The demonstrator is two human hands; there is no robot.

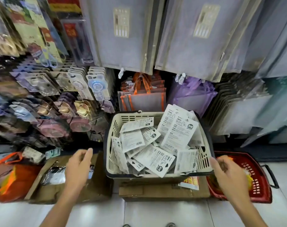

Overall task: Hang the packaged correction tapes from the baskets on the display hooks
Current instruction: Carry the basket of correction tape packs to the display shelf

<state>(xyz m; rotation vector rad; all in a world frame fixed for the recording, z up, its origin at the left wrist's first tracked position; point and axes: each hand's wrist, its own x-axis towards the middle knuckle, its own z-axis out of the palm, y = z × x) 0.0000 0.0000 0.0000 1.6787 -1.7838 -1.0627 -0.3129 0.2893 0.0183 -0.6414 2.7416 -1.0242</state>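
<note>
**Both hands flank the cream basket of correction tapes**

The left hand [79,163] hovers just left of the cream basket [111,145], fingers loosely curved and apart, holding nothing, above an open cardboard box [70,190]. The right hand [228,171] hangs at the basket's near right corner, fingers loosely bent; it is blurred, and whether it touches the rim cannot be told. It holds nothing that shows.

Between the two hands, the packaged correction tapes [154,149] lie heaped in the basket, mostly printed backs up, some leaning against the far right wall. The basket rests on a flat cardboard carton [162,190]. A red basket [257,182] stands on the floor just behind the right hand.

Further out, on the left, the display hooks [61,95] carry rows of already hung tape packs. Above and behind the basket hang grey zipper bags [123,38], with orange-trimmed bags [142,99] and purple bags [193,94] below them.
</note>
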